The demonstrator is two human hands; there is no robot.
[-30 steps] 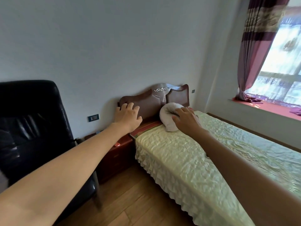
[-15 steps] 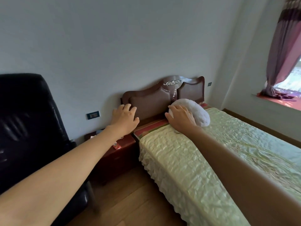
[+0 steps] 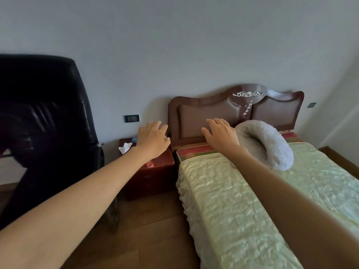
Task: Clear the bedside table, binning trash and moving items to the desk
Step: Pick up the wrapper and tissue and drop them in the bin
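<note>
The dark red bedside table [image 3: 161, 162] stands between a black chair and the bed. On it lie a crumpled white tissue [image 3: 125, 148], a small red packet [image 3: 149, 164] near its front edge and something blue [image 3: 134, 140] at the back, mostly hidden by my arm. My left hand [image 3: 153, 138] hovers over the table top, fingers spread, holding nothing. My right hand [image 3: 220, 134] is stretched out over the head of the bed, fingers apart and empty, just left of a rolled white towel [image 3: 272, 144].
A black leather chair [image 3: 44, 123] stands close on the left of the table. The bed [image 3: 252, 200] with a pale green quilted cover fills the right side, below its brown headboard [image 3: 233, 109]. A wall socket [image 3: 132, 118] sits above the table. Wooden floor [image 3: 151, 230] lies between chair and bed.
My right hand has let go of the white towel, which now lies on the bed to its right. The view has swung left, and my left hand has moved over the bedside table.
</note>
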